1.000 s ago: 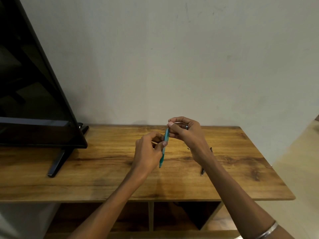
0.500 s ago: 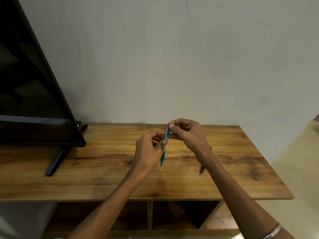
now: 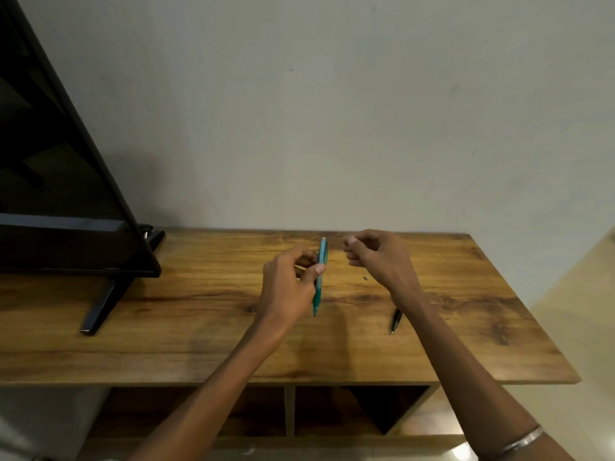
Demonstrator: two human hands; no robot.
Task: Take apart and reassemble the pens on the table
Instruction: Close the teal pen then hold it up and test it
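A television (image 3: 60, 168) stands at the table's (image 3: 199, 344) left end; the left hand (image 3: 289, 287) pinches a teal pen (image 3: 320, 276) nearly upright in its grip; just right, the right hand (image 3: 377, 259) curls its fingers, contents unclear; a black pen (image 3: 396, 321) lies below its wrist.

Pen (image 3: 320, 277) sits pinched in left hand (image 3: 288, 287) fingers (image 3: 317, 269), above table (image 3: 199, 321), near-upright, tip down past the fingers, top end above them. Right hand (image 3: 379, 261) is just right of pen's top, fingers (image 3: 349, 241) apart from it. Second pen (image 3: 396, 321) lies on table, behind right wrist, right of and nearer than both sets of fingers. Monitor (image 3: 66, 194) stands on table, far left of left-hand fingers.
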